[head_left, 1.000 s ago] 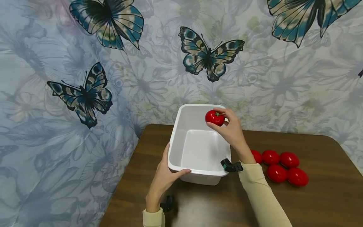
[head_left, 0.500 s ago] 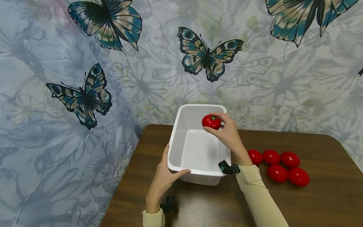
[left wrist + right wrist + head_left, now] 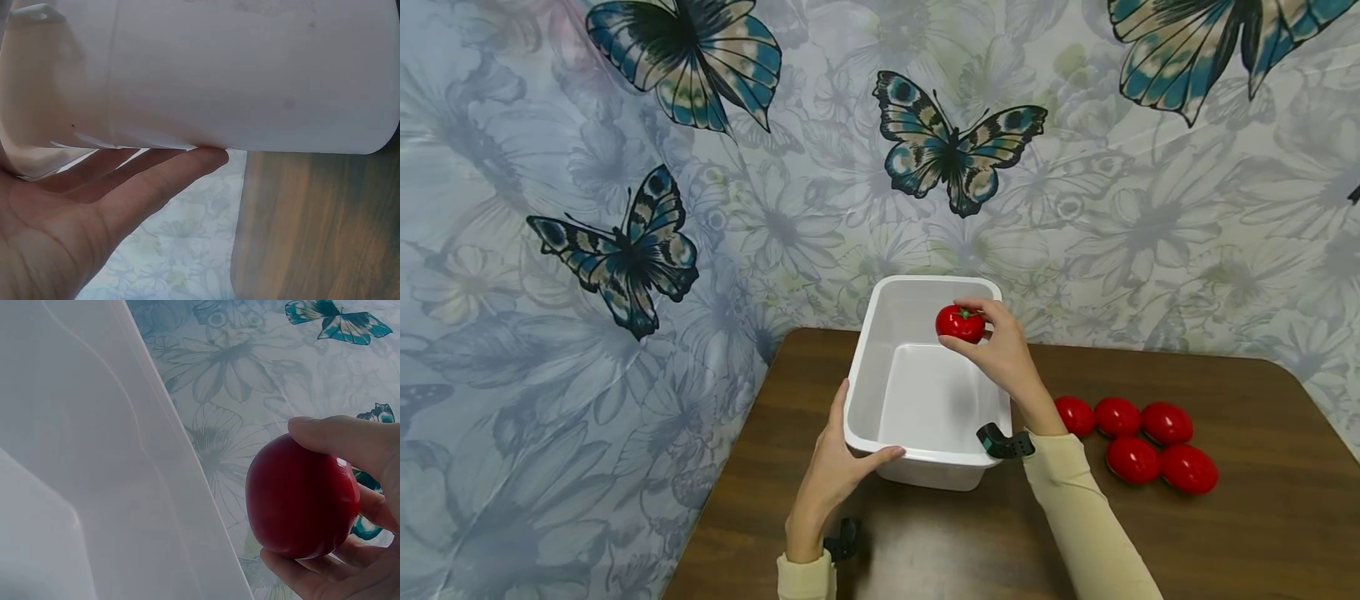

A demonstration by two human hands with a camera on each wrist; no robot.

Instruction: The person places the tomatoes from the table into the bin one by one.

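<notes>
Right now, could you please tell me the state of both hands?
Left hand: holding the white bin at its near left corner.
Right hand: holding a red tomato between thumb and fingers.

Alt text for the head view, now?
Right hand holding a red tomato, seen over a white bin; left hand grips the bin's near-left corner. Five glossy red rounded items sit rightward on a wooden table.

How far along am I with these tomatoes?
None looks done yet: the visible floor of the white bin is bare. In hand: your right hand holds one tomato, apparently over the bin; your left hand holds the bin's corner. Remaining, probably: five red tomatoes on the table.
</notes>
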